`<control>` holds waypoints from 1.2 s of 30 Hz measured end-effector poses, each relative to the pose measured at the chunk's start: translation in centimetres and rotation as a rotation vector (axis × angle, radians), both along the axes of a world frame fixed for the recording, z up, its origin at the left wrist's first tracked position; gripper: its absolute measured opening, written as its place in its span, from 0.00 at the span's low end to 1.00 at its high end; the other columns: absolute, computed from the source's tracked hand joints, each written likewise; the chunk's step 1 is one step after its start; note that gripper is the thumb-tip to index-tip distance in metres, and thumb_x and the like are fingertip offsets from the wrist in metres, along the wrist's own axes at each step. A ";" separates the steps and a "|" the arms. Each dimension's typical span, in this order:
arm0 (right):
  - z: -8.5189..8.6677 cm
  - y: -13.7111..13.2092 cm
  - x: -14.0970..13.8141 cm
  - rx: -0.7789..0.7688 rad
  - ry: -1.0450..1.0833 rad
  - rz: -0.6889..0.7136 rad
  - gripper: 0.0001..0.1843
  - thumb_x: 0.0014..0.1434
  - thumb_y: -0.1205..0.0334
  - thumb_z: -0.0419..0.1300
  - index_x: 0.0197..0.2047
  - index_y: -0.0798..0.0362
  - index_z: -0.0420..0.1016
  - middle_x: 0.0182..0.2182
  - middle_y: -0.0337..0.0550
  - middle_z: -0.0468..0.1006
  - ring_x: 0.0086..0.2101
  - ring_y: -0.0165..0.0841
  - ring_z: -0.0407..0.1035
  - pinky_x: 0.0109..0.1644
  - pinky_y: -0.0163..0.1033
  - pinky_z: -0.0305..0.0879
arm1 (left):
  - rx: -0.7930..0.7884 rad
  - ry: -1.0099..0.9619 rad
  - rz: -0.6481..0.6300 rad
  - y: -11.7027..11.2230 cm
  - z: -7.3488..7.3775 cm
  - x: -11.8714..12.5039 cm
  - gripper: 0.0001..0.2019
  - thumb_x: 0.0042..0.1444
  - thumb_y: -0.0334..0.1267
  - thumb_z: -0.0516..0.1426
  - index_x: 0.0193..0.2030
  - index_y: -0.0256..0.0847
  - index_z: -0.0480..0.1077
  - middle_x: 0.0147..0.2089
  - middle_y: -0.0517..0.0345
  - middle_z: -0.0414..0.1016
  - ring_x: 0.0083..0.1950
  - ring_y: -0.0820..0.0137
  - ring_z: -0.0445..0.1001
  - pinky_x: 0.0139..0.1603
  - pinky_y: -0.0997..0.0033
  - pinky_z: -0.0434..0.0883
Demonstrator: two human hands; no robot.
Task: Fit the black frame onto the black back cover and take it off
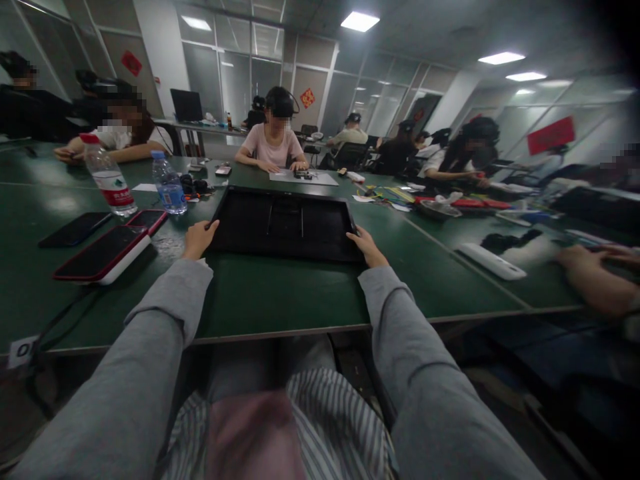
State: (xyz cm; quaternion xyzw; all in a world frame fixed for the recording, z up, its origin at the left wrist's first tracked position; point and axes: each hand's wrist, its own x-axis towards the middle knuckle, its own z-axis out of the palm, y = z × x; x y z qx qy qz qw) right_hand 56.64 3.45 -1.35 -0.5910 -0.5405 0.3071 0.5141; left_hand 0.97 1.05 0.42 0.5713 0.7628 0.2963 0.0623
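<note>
From afar I had my left hand (pixel 199 238) and right hand (pixel 369 247) pinching opposite ends of a black panel (pixel 285 230), on or just above the green table (pixel 280 293), a blue-capped bottle (pixel 169 187) beyond, a person in pink (pixel 271 141) sitting across

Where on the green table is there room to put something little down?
There's bare green table between the black panel and the near edge, and another patch between the right hand and the long white thing. It's crowded at left, with bottles and dark-screened devices, and farther off past the right hand, where colourful wires lie.
</note>
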 end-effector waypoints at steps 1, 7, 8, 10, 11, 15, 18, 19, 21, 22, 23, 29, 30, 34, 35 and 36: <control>0.0 -0.1 0.0 -0.019 0.034 0.007 0.40 0.53 0.53 0.73 0.69 0.48 0.78 0.50 0.47 0.88 0.51 0.47 0.83 0.64 0.63 0.79 | 0.006 -0.010 0.003 0.1 -0.1 -0.2 0.25 0.74 0.54 0.54 0.55 0.37 0.85 0.59 0.34 0.85 0.63 0.45 0.81 0.61 0.56 0.73; 0.0 -0.3 -1.0 -0.063 0.191 -0.039 0.37 0.52 0.55 0.73 0.66 0.48 0.79 0.47 0.45 0.89 0.46 0.43 0.84 0.57 0.55 0.84 | 0.091 -0.075 0.019 0.7 -0.8 -0.8 0.25 0.75 0.49 0.51 0.59 0.34 0.84 0.61 0.34 0.85 0.63 0.47 0.81 0.63 0.54 0.73; 0.0 -0.2 -1.2 -0.054 0.196 -0.047 0.35 0.52 0.55 0.73 0.64 0.49 0.80 0.47 0.45 0.89 0.46 0.43 0.84 0.58 0.55 0.83 | 0.104 -0.079 0.014 0.7 -0.9 -0.8 0.25 0.75 0.48 0.52 0.59 0.34 0.84 0.61 0.34 0.85 0.63 0.47 0.80 0.64 0.54 0.73; 0.2 0.0 -1.5 -0.026 0.182 -0.074 0.31 0.51 0.58 0.71 0.60 0.51 0.82 0.45 0.46 0.88 0.45 0.43 0.83 0.61 0.54 0.81 | 0.142 -0.085 0.011 0.8 -1.0 -0.8 0.24 0.73 0.47 0.53 0.59 0.33 0.84 0.60 0.34 0.85 0.63 0.48 0.80 0.65 0.54 0.73; 0.3 0.1 -1.7 -0.009 0.170 -0.088 0.30 0.50 0.59 0.70 0.59 0.52 0.82 0.44 0.46 0.88 0.45 0.42 0.83 0.62 0.55 0.80 | 0.164 -0.087 0.015 0.9 -1.0 -0.8 0.23 0.73 0.46 0.53 0.58 0.33 0.84 0.60 0.34 0.85 0.63 0.49 0.80 0.66 0.54 0.73; 0.6 0.1 -1.6 0.074 0.136 -0.109 0.31 0.48 0.60 0.66 0.57 0.56 0.83 0.45 0.48 0.88 0.46 0.44 0.82 0.64 0.57 0.78 | 0.227 -0.089 0.079 1.2 -1.1 -1.0 0.22 0.71 0.43 0.54 0.60 0.30 0.81 0.62 0.31 0.82 0.67 0.46 0.77 0.72 0.46 0.68; 0.6 0.1 -1.2 0.132 0.115 -0.155 0.30 0.49 0.58 0.64 0.56 0.55 0.83 0.44 0.47 0.87 0.47 0.44 0.81 0.62 0.58 0.78 | 0.252 -0.126 0.137 1.2 -1.1 -1.2 0.22 0.70 0.41 0.55 0.63 0.30 0.78 0.63 0.30 0.81 0.70 0.45 0.75 0.76 0.42 0.65; 0.5 0.0 -1.1 0.153 0.115 -0.188 0.29 0.49 0.58 0.64 0.55 0.54 0.82 0.43 0.47 0.87 0.47 0.43 0.81 0.62 0.57 0.78 | 0.259 -0.146 0.151 1.1 -1.1 -1.2 0.22 0.70 0.40 0.56 0.64 0.30 0.77 0.64 0.31 0.80 0.70 0.45 0.74 0.76 0.41 0.65; 0.5 0.0 -0.7 0.185 0.113 -0.284 0.27 0.51 0.59 0.62 0.54 0.55 0.81 0.42 0.46 0.86 0.47 0.43 0.80 0.62 0.57 0.78 | 0.265 -0.180 0.171 0.7 -0.9 -1.0 0.22 0.70 0.40 0.57 0.66 0.32 0.75 0.65 0.32 0.80 0.71 0.45 0.73 0.75 0.39 0.65; 0.4 -0.1 -0.5 0.192 0.101 -0.347 0.26 0.51 0.59 0.61 0.54 0.55 0.81 0.43 0.47 0.85 0.48 0.43 0.80 0.63 0.57 0.77 | 0.265 -0.193 0.179 0.4 -0.8 -0.9 0.22 0.70 0.39 0.57 0.67 0.33 0.74 0.65 0.33 0.80 0.71 0.46 0.73 0.75 0.39 0.66; 0.4 -0.2 -0.4 0.191 0.082 -0.420 0.25 0.52 0.60 0.60 0.53 0.56 0.80 0.44 0.48 0.85 0.49 0.43 0.80 0.65 0.57 0.76 | 0.265 -0.202 0.187 0.2 -0.6 -0.8 0.22 0.71 0.38 0.56 0.68 0.34 0.73 0.65 0.34 0.79 0.71 0.46 0.73 0.74 0.38 0.66; 1.5 -2.0 0.5 0.101 0.037 -0.827 0.36 0.60 0.66 0.57 0.72 0.61 0.70 0.68 0.64 0.76 0.70 0.49 0.70 0.79 0.58 0.61 | 0.258 -0.239 0.234 -0.5 -0.1 -0.4 0.22 0.72 0.34 0.56 0.71 0.33 0.70 0.67 0.34 0.78 0.75 0.44 0.70 0.76 0.36 0.65; 1.8 -2.4 0.6 0.077 0.047 -0.870 0.39 0.62 0.67 0.56 0.76 0.62 0.65 0.71 0.66 0.72 0.73 0.49 0.67 0.81 0.58 0.59 | 0.259 -0.246 0.240 -0.4 -0.1 -0.5 0.23 0.72 0.33 0.56 0.71 0.33 0.70 0.67 0.34 0.78 0.75 0.44 0.70 0.76 0.36 0.64; 2.6 -3.9 1.1 -0.004 0.054 -0.986 0.42 0.68 0.67 0.51 0.83 0.59 0.50 0.76 0.70 0.65 0.76 0.51 0.63 0.81 0.62 0.56 | 0.275 -0.259 0.224 -0.2 -0.2 -0.6 0.22 0.70 0.32 0.55 0.69 0.34 0.70 0.66 0.35 0.78 0.74 0.46 0.70 0.77 0.34 0.63; 2.6 -4.1 1.3 -0.013 0.051 -1.010 0.42 0.69 0.67 0.50 0.84 0.58 0.48 0.76 0.71 0.65 0.76 0.52 0.63 0.81 0.63 0.56 | 0.280 -0.260 0.222 -0.2 -0.2 -0.5 0.22 0.69 0.32 0.54 0.68 0.35 0.70 0.66 0.35 0.78 0.74 0.46 0.70 0.77 0.35 0.63; 2.7 -4.4 1.5 -0.017 0.053 -1.034 0.42 0.70 0.67 0.48 0.85 0.58 0.46 0.76 0.71 0.65 0.76 0.52 0.63 0.81 0.63 0.56 | 0.281 -0.259 0.222 -0.2 -0.2 -0.5 0.22 0.69 0.32 0.54 0.68 0.35 0.70 0.66 0.35 0.78 0.73 0.47 0.71 0.77 0.36 0.64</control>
